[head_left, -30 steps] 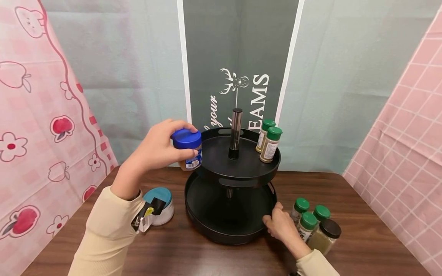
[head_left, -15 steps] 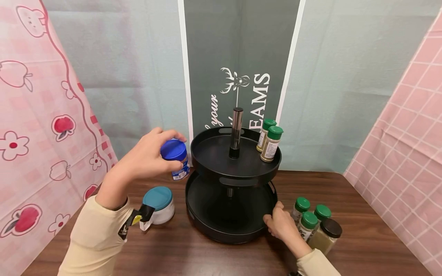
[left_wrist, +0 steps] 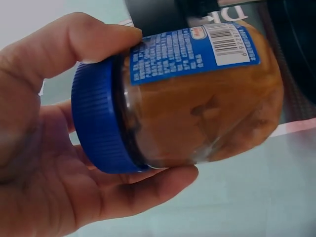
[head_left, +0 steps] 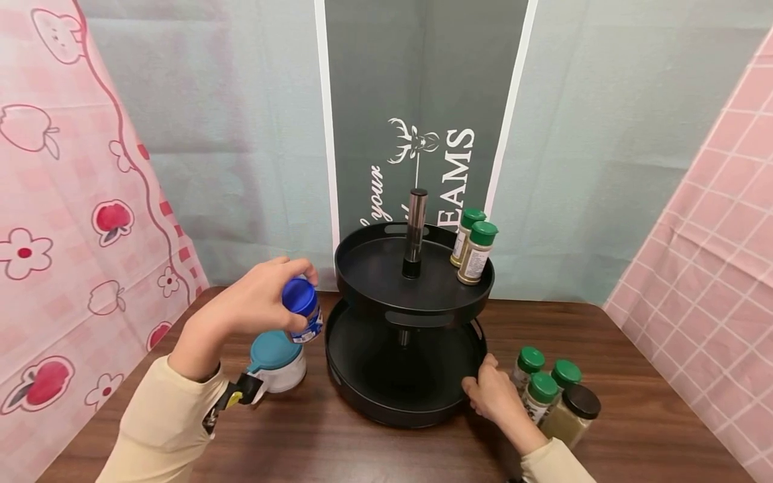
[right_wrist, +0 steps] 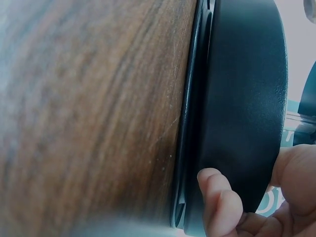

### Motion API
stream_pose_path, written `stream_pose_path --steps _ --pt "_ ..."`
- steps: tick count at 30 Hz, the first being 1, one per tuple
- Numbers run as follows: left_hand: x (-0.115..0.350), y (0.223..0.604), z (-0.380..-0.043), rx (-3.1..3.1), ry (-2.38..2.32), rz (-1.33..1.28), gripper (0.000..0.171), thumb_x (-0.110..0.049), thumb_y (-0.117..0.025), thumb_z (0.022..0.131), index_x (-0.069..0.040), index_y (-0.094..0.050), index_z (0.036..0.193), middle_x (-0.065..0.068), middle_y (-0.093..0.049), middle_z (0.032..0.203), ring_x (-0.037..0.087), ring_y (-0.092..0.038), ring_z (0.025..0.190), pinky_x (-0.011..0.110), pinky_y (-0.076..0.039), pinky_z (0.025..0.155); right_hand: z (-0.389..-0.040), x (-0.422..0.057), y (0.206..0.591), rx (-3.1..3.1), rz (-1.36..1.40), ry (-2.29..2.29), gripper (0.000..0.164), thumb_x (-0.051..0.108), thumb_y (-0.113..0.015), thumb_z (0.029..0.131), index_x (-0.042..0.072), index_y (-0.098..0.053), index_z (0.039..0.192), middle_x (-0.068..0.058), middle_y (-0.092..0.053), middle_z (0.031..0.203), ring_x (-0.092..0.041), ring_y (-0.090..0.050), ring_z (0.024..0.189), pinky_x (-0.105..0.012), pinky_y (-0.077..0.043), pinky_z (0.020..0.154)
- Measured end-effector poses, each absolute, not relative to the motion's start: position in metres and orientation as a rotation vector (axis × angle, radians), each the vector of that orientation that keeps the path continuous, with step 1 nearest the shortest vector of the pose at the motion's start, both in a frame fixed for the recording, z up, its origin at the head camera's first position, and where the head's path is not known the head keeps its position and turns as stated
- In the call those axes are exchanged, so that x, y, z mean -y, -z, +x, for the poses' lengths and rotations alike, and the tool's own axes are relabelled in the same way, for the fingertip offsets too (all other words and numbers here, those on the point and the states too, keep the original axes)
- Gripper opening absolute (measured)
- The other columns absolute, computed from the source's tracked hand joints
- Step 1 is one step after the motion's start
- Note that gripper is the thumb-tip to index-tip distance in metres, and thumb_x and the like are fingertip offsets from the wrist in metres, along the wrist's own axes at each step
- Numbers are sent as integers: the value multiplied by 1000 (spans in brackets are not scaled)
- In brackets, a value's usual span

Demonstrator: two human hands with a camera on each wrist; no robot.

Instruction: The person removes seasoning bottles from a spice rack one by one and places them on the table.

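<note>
My left hand (head_left: 253,302) holds a peanut butter jar (head_left: 300,299) in the air, left of a black two-tier turntable rack (head_left: 395,417). In the left wrist view, thumb and fingers grip the jar around its blue lid (left_wrist: 101,118); brown spread shows through the clear wall below a blue barcode label. My right hand (head_left: 498,397) grips the rack's lower tray at its right side. In the right wrist view, the thumb lies over the tray's rim and the fingers curl against its outer wall (right_wrist: 242,98). Two green-capped spice bottles (head_left: 474,258) stand on the upper tray.
A container with a teal lid (head_left: 276,350) stands on the table under my left hand. Right of my right hand cluster several green-capped bottles (head_left: 539,396) and a black-capped jar (head_left: 570,419). A chrome post (head_left: 415,228) rises from the rack. Fabric hangs behind the brown table (head_left: 338,456).
My left hand has carried the jar down and left, away from the upper tray's edge, and the jar now tilts. The right hand and the rack stay in place.
</note>
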State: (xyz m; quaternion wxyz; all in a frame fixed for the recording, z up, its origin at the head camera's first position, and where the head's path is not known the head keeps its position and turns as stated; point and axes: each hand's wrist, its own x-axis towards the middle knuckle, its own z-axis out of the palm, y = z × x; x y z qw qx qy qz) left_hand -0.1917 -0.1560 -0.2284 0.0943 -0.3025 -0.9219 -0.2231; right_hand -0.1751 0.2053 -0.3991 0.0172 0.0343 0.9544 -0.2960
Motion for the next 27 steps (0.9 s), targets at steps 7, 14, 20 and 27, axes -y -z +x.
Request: stream_pose_path --steps 7,14,20,27 --pt "160 245 -195 2800 654 -976 42 -14 -74 61 -17 -52 97 7 -55 93 25 -53 85 40 -54 62 -175 -206 400 -2963 105 933 70 14 -48 83 -23 -9 129 -4 -55 51 -15 -51 43 -32 -43 45" --pt "163 262 -192 2874 628 -975 44 -18 -76 58 -18 -53 95 4 -53 92 22 -53 82 37 -53 61 -175 -206 400 -2953 108 939 70 14 -47 83 -23 -9 129 -5 -54 52 -16 -51 43 -32 -43 45" --pt "165 271 -190 2927 624 -938 46 -18 -78 55 -20 -53 93 4 -52 91 21 -53 81 35 -53 60 -175 -206 400 -2966 96 935 70 14 -47 83 -23 -10 129 -4 -54 51 -15 -50 42 -32 -43 45" --pt "168 285 -187 2933 637 -984 48 -13 -80 52 -20 -53 91 3 -50 89 21 -53 80 35 -53 60 -174 -205 399 -2967 97 942 70 14 -48 83 -23 -10 128 -4 -54 51 -15 -51 42 -32 -43 45"
